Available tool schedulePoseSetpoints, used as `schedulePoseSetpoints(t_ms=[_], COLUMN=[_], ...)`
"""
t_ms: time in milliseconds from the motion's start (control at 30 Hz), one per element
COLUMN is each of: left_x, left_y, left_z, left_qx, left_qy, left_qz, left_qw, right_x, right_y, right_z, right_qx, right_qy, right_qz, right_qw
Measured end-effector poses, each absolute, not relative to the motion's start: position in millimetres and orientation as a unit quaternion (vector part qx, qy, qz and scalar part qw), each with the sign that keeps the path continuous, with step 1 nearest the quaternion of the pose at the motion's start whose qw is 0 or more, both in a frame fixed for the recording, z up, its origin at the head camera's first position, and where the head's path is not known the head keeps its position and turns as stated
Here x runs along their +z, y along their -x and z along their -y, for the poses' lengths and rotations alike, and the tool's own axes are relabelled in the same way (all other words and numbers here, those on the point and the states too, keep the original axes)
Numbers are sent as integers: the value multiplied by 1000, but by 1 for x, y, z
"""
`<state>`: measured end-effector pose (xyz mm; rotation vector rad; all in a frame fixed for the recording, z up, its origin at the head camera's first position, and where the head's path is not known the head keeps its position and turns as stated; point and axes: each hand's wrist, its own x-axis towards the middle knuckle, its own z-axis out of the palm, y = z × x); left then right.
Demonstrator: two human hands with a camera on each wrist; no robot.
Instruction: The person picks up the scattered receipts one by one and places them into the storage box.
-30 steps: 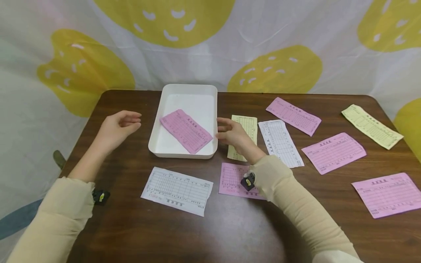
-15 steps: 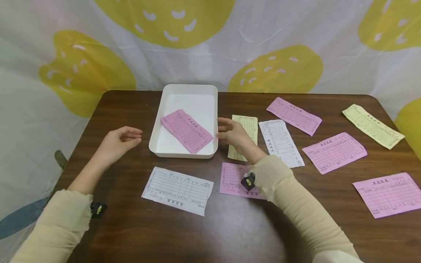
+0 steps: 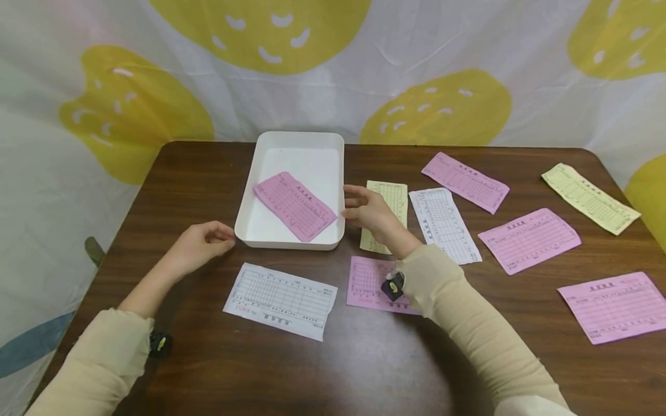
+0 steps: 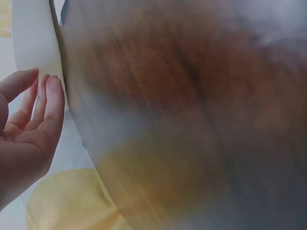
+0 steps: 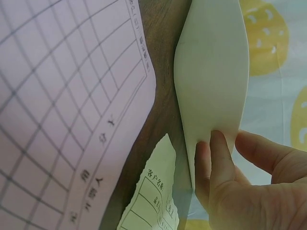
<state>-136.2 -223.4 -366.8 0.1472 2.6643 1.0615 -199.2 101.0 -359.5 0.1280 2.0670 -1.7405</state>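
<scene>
A white tray (image 3: 299, 159) stands at the back of the table, with one pink printed slip (image 3: 295, 206) lying slantwise in it. My right hand (image 3: 370, 212) is at the tray's right side; in the right wrist view its fingertips touch the outer wall (image 5: 211, 62) and the thumb lies by the rim. Near the tray's front left corner is my left hand (image 3: 203, 248), holding nothing, its fingers loosely bent. From these views I cannot tell whether it touches the tray. Under the right wrist lies another pink slip (image 3: 366, 283), partly covered.
A white slip (image 3: 281, 300) lies in front of the tray. Right of it are a yellow slip (image 3: 398, 199) partly behind my right hand, a white slip (image 3: 444, 225), several pink slips (image 3: 529, 241) and a yellow slip (image 3: 590, 199). A patterned curtain (image 3: 312, 104) hangs behind the table.
My left hand has come down along the tray's left side, toward me and slightly right, to the front left corner. The right hand, the tray and the slips have stayed put.
</scene>
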Motion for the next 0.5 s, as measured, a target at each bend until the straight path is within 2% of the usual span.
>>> schedulePoseSetpoints(t_ms=[233, 500], left_x=[-372, -376], left_y=[131, 128], left_z=[222, 217], left_qx=[373, 365], left_qy=[-72, -88], left_qz=[-910, -911], left_qw=[166, 172], right_x=[-359, -358], right_y=[200, 200], right_z=[-101, -100], right_qx=[-630, -632], right_qy=[-48, -55], right_qz=[-744, -742], right_qw=[218, 217])
